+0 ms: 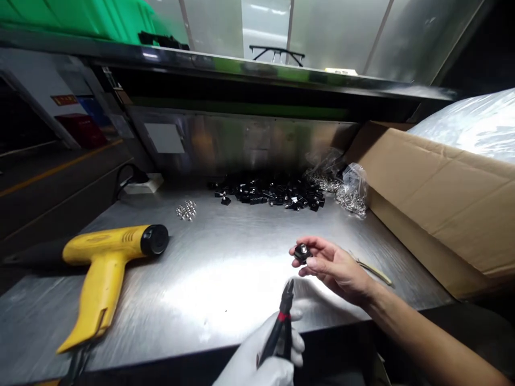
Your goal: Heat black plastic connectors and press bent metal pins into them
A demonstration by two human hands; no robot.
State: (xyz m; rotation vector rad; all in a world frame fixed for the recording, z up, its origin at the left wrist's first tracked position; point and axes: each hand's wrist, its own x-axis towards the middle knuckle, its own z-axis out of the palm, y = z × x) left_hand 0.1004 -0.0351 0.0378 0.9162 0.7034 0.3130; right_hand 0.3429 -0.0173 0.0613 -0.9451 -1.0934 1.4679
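Observation:
My left hand [263, 351], in a white glove, is wrapped round black pliers [286, 305] with a red band, their tips pointing up and away at the table's front edge. Just beyond the tips, my bare right hand [332, 265] pinches a small black part [302, 253] with a shiny metal fitting on its top. The pliers and the part do not touch. Farther back on the metal table [225, 241] lies a pile of similar black parts [277, 194]. A small group of silver metal pieces [186, 210] lies left of that pile.
A yellow heat gun [107, 254] lies on the left. Plastic bags of metal pieces [353, 194] stand by a large cardboard box [442, 198] on the right. Another hand tool [376, 272] lies behind my right wrist. A shelf [225, 63] with a green bin [80, 19] spans the back.

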